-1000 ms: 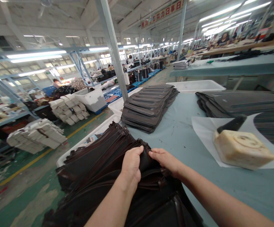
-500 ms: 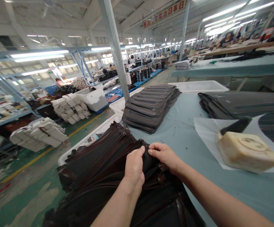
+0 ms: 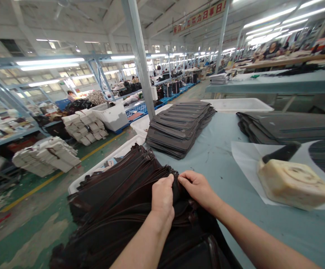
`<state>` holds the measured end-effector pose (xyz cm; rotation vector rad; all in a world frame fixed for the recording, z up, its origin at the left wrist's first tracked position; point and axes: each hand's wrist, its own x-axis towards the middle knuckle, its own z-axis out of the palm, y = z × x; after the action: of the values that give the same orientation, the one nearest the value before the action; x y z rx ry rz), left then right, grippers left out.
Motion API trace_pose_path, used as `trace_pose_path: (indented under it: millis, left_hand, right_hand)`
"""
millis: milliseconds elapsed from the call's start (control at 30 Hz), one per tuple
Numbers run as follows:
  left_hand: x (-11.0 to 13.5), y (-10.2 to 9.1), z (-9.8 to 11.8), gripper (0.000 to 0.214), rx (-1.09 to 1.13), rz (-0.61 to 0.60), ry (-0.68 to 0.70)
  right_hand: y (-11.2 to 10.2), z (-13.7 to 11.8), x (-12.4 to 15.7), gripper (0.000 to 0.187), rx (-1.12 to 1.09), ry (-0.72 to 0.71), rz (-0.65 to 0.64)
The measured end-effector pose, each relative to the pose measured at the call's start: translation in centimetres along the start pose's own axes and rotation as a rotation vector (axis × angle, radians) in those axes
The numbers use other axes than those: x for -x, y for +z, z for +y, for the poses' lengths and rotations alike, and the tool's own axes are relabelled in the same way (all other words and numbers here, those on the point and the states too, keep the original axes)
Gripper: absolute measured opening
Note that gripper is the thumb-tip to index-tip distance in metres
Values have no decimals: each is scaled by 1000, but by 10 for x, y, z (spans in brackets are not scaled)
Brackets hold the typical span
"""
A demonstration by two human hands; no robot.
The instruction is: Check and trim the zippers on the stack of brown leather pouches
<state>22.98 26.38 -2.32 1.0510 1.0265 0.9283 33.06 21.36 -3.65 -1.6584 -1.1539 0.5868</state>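
Dark pieces of sheet material with brownish, gathered edges lie in a thick pile [image 3: 117, 190] in front of me. At the pile's upper right edge, my left hand [image 3: 163, 194] is closed, thumb and fingers pinching the edge of a dark piece. Right beside it, my right hand [image 3: 197, 186] pinches the same gathered edge between thumb and forefinger. Only a narrow gap separates the two sets of fingertips. The bit of edge inside each pinch is mostly hidden by the fingers.
A stack of grey panels [image 3: 179, 129] stands beyond my hands on the pale blue table [image 3: 221, 164]. To the right lie a yellowish block [image 3: 294, 183] on white paper and more grey panels [image 3: 285, 125]. White bundles [image 3: 46, 155] sit on the floor at left, near a metal post [image 3: 141, 56].
The view has shifted slightly, so the scene sits a little lower and to the right. Both hands keep their pinch at the pile's edge, with barely any movement.
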Motion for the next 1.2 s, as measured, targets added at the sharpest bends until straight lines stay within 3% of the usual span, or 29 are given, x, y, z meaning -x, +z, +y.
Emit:
trace_pose_path:
  millis: [133,267,800,1000,1200]
  left_hand:
    - [2,-1,-1,23,11,-1,16]
    - [1,-4,-3,20,24,4,15]
    - [-4,-7,-10,18,-76,24,84]
    - [-4,-6,-11,31,-91,40,65]
    - [4,-6,-7,29,-58,-18,95]
  right_hand:
    - [-1,-4,-1,19,110,-56,-34]
    - [0,-4,-2,23,77,-79,-69]
    - [2,-1,-1,24,-23,37,-89]
    - [2,0,1,23,-70,86,-100]
    - [1,-2,2,23,-81,93,-100]
